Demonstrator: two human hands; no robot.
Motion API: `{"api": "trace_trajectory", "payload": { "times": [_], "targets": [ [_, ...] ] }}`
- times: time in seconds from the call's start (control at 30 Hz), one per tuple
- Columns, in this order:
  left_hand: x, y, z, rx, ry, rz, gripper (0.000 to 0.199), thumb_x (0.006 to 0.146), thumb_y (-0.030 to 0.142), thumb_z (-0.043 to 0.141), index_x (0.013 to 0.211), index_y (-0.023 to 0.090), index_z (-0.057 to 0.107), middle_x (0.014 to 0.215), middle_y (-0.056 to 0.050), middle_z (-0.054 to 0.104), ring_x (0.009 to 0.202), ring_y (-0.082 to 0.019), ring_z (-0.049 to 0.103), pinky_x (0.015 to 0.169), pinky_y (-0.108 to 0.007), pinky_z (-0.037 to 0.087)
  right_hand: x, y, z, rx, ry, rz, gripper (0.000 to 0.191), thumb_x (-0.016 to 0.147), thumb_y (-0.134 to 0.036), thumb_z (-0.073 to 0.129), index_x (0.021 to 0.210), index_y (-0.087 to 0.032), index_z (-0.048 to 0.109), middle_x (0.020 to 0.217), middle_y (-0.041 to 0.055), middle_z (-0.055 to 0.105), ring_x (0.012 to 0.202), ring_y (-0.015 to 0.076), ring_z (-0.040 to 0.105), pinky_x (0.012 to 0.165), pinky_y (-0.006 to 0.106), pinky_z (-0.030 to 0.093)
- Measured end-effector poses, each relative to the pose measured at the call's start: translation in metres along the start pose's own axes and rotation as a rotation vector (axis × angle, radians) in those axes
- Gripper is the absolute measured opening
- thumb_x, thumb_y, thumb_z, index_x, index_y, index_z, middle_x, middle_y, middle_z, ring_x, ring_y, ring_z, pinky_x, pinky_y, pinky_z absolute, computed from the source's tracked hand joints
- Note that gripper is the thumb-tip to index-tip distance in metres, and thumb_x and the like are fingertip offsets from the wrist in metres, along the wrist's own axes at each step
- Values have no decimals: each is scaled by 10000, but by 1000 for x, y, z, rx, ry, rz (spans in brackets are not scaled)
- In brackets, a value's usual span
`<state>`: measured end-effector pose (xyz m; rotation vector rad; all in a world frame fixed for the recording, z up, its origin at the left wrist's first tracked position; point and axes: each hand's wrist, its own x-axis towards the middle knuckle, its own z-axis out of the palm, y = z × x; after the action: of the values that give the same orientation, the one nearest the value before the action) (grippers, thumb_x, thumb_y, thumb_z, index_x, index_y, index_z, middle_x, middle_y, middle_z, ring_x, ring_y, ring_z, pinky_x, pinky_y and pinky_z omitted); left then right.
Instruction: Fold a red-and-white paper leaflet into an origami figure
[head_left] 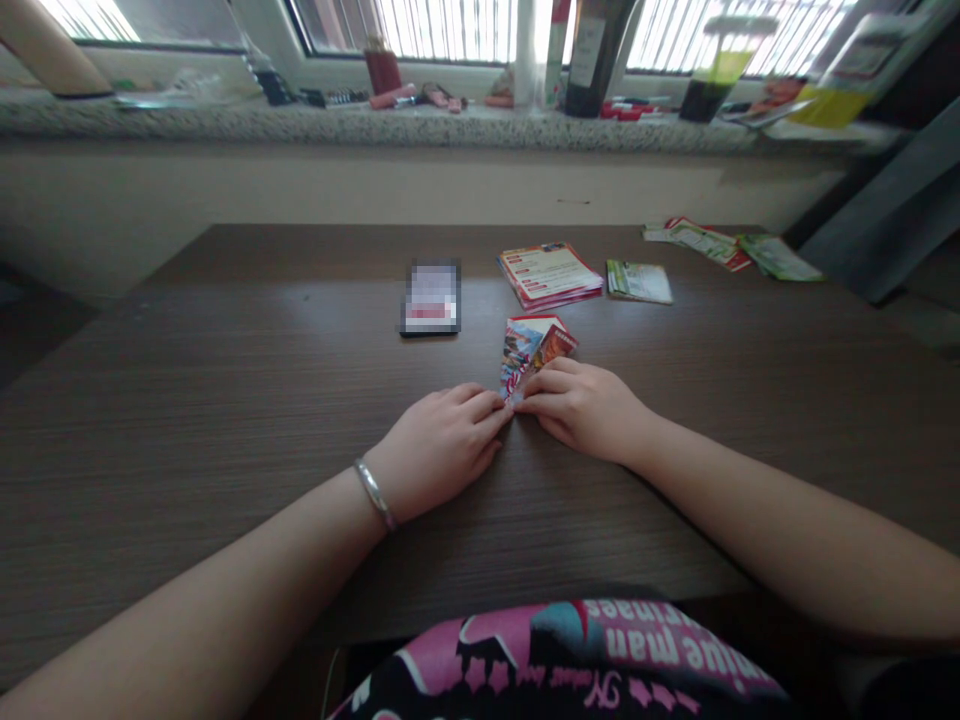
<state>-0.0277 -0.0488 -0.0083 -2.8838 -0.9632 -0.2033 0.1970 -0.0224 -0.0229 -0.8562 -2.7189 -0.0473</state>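
Phone (430, 296): flat beyond our work, angled, we think, for easy glances.
Left hand (444, 438): fingers bunched, tips closed on the near point of the folded card (519, 348) — pinning it, we judge.
Folded card: on the table (225, 420), between our hands, narrow end towards us.
Card stack (551, 275): just beyond, within reach.
Right hand (591, 405): fingers curled, closed on the right flap — steadying the crease, probably.
Smaller stack (640, 283): beside the card stack, kept separate.
Loose leaflets (709, 243): farther right, overlapping.

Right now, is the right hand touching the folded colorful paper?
Touching. The head view shows the right hand with fingers lying on the folded paper, near its narrow end, no gap showing.
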Motion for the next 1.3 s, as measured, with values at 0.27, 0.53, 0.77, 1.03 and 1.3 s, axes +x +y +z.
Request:
{"api": "trace_trajectory", "payload": {
  "times": [0.27, 0.53, 0.77, 1.03, 1.3],
  "targets": [
    [0, 0, 3, -31, 54, 20, 292, 916, 205, 485, 1158, 122, 627, 1197, -98, 642, 1101, -244, 585, 939, -409, 524, 1, 4, 1, 40, 12, 35, 257, 895, -220, 512, 996, -260, 745, 1033, 61, 691, 960, 220, 560, 850, 364, 473],
    [-3, -1, 8, -61, 84, 24, 297, 919, 197, 482, 1166, 126, 629, 1262, -94, 627, 1183, -243, 563, 998, -415, 501, -1, 12, 0, 91, 54, 73, 230, 856, -215, 566, 966, -284, 756, 1068, 51, 682, 1033, 233, 556, 903, 396, 475],
    [-6, -3, 13, -72, 91, 26, 299, 932, 215, 469, 1166, 117, 626, 1299, -88, 608, 1275, -240, 501, 1057, -399, 461, -2, 17, 1, 104, 64, 85, 227, 837, -220, 586, 961, -297, 760, 1102, 52, 664, 1084, 232, 552, 976, 419, 446],
    [-7, -3, 11, -124, -7, 14, 332, 925, 221, 452, 1213, 124, 586, 1404, -99, 517, 1294, -223, 486, 1099, -401, 408, -6, 36, 2, 166, 88, 102, 216, 803, -182, 607, 917, -266, 771, 1177, 73, 633, 1108, 227, 551, 981, 428, 436],
    [-7, -5, 12, -169, -51, 5, 345, 905, 243, 492, 1229, 139, 548, 1424, -115, 489, 1317, -227, 455, 1130, -422, 350, -11, 49, 4, 194, 69, 122, 242, 801, -180, 609, 961, -274, 764, 1292, 78, 593, 1129, 243, 576, 989, 449, 442]
  ]
}}
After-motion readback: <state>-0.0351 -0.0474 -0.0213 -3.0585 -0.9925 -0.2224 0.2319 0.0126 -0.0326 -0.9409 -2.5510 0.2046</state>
